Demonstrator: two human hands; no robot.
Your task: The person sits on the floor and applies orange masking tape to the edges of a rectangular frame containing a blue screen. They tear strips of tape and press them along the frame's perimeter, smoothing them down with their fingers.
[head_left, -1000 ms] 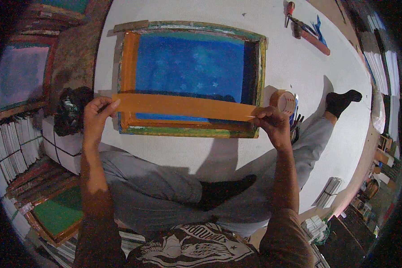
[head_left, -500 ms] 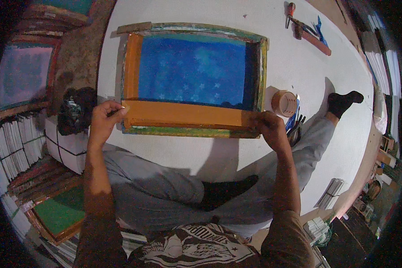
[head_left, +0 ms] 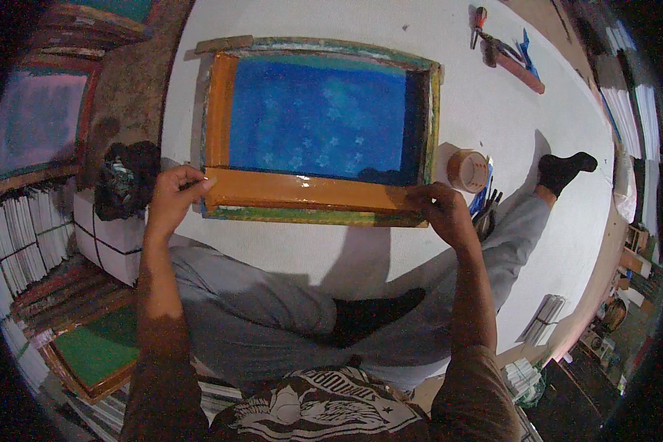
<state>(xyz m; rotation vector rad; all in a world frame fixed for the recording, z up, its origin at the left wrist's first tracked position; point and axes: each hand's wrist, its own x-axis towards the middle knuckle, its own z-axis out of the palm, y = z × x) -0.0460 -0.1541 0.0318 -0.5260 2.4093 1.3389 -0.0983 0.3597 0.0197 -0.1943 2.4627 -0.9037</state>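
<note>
A strip of brown packing tape (head_left: 309, 191) stretches between my hands along the near side of a wooden screen-printing frame (head_left: 433, 103). My left hand (head_left: 174, 197) pinches the tape's left end at the frame's near left corner. Closed on the other end is my right hand (head_left: 449, 211), at the near right corner. Inside the frame lies blue mesh (head_left: 309, 118) with pale star-like flower shapes. Another band of brown tape (head_left: 219, 110) covers its left side. Whether the held strip touches the mesh along its full length, I cannot tell.
A tape roll (head_left: 468, 171) stands right of the frame, beside black-handled tools (head_left: 488, 214). A screwdriver (head_left: 479, 18) and a squeegee-like bar (head_left: 519, 70) lie at the far right. At left are a black plastic bag (head_left: 125, 180) and a green-meshed frame (head_left: 96, 350). My legs border the near side.
The held tape strip has tilted and dropped slightly at its far edge, and a bright glare now shows on it. Both hands keep their grip and have barely moved.
</note>
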